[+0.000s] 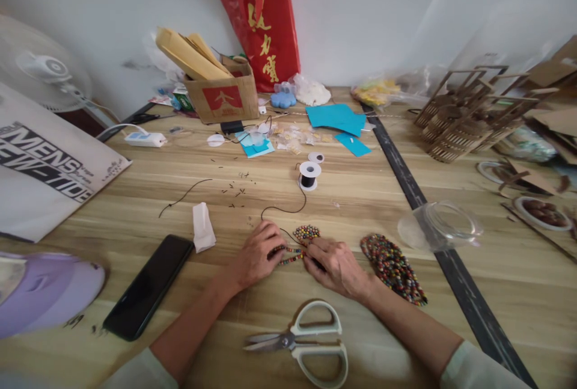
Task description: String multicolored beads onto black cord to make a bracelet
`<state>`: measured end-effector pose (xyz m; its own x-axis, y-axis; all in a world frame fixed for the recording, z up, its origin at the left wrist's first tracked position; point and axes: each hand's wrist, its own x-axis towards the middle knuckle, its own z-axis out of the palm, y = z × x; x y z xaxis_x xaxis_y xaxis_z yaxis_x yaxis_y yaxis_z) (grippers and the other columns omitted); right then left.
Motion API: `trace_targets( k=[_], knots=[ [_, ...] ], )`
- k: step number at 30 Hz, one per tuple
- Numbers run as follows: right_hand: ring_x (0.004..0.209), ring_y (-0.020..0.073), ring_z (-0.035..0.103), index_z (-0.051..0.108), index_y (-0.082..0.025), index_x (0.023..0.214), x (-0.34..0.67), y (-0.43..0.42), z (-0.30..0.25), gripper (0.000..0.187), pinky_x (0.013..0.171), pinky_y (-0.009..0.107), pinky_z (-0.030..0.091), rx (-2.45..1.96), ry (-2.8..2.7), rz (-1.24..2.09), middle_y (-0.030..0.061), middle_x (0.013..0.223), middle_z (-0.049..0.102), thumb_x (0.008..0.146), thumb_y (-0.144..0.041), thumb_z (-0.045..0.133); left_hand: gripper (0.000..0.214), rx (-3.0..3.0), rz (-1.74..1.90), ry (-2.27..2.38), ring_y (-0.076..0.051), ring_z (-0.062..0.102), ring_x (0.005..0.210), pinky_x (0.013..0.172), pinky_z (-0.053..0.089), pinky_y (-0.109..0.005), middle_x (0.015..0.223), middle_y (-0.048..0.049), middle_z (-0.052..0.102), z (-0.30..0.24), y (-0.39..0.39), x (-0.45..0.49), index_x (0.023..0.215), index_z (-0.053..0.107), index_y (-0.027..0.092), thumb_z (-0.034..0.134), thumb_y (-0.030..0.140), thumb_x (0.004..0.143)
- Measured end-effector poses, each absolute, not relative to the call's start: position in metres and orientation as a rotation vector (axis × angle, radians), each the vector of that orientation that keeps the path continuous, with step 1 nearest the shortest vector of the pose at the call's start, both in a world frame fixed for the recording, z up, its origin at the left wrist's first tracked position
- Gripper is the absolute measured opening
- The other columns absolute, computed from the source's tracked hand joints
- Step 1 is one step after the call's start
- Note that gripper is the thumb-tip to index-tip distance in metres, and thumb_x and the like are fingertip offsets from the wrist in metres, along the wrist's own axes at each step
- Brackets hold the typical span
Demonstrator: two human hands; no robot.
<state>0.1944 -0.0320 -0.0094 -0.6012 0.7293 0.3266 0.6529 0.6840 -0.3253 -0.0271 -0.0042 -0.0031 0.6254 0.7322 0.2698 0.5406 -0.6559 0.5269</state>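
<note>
My left hand point(256, 254) and my right hand point(334, 264) rest close together on the wooden table point(369, 208), both pinched on a short strand of small coloured beads point(291, 254) stretched between them. A black cord point(293, 208) runs from the strand up to a white spool point(309, 174). A small round patch of woven beads point(306, 233) lies just above my right hand. To the right of that hand lies a longer oval beaded piece point(394, 267).
White-handled scissors point(302, 343) lie near the front edge. A black phone point(150, 285), folded white paper point(202, 226) and a purple cap point(42, 293) sit at left. A clear plastic lid point(439, 226), teal paper point(338, 118), cardboard box point(223, 97) and red bag point(264, 22) stand farther back.
</note>
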Motion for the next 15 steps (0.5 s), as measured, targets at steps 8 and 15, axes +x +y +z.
trace_targets(
  k=[8, 15],
  knots=[
    [0.064, 0.0138, 0.054, 0.053, -0.018, 0.074, 0.1945, -0.0321, -0.0110, 0.020, 0.059, 0.026, 0.034, -1.074, -2.457, 0.214, 0.0015, 0.071, 0.058, 0.093, -0.019, 0.045, 0.014, 2.451, 0.643, 0.997, -0.021, 0.048, 0.096, 0.087, 0.045, -0.036, 0.087, -0.0071, 0.056, 0.0002, -0.0050, -0.0284, 0.086, 0.067, 0.016, 0.055, 0.010, 0.084],
    [0.064, 0.0132, 0.054, 0.053, -0.018, 0.075, 0.1949, -0.0320, -0.0102, 0.018, 0.059, 0.025, 0.035, -1.058, -2.457, 0.236, 0.0016, 0.071, 0.058, 0.092, -0.018, 0.047, 0.016, 2.457, 0.618, 0.958, -0.021, 0.049, 0.095, 0.086, 0.046, -0.036, 0.088, -0.0068, 0.056, 0.0043, -0.0034, -0.0310, 0.091, 0.066, 0.017, 0.057, 0.009, 0.082]
  ],
)
